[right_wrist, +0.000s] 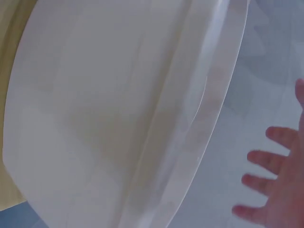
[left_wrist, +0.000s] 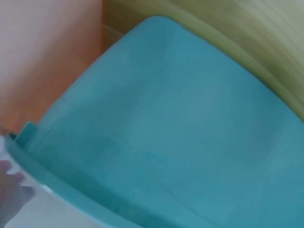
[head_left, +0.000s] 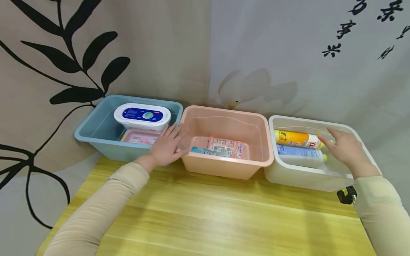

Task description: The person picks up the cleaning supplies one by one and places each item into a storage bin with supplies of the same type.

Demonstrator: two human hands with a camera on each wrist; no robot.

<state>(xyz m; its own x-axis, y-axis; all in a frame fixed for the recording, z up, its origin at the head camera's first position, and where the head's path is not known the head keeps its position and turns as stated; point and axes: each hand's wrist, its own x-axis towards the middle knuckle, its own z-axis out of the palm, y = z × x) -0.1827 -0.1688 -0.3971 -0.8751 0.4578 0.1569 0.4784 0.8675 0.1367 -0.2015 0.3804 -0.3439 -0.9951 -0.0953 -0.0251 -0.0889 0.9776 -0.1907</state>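
Note:
My left hand [head_left: 164, 145], fingers spread and holding nothing, is over the adjoining rims of the blue bin [head_left: 96, 142] and the pink bin [head_left: 221, 169]. In the blue bin, a white oval tub with a blue label [head_left: 142, 115] sits above a pink package [head_left: 140, 137]. A pink printed packet [head_left: 227, 146] and a slim blue package [head_left: 208, 152] lie in the pink bin. Over the white bin [head_left: 298, 176] is my right hand [head_left: 347, 149], its fingers extended and empty. Beneath it lie a yellow-orange spray can [head_left: 298, 138] and a white-and-blue bottle [head_left: 299, 155] with a yellow-green cap.
All three bins stand in a row along the back of a wooden table [head_left: 224, 213]. Behind them hangs a curtain [head_left: 166, 53] printed with black leaves and characters. A small black device [head_left: 347, 195] shows at my right wrist, by the white bin's front corner.

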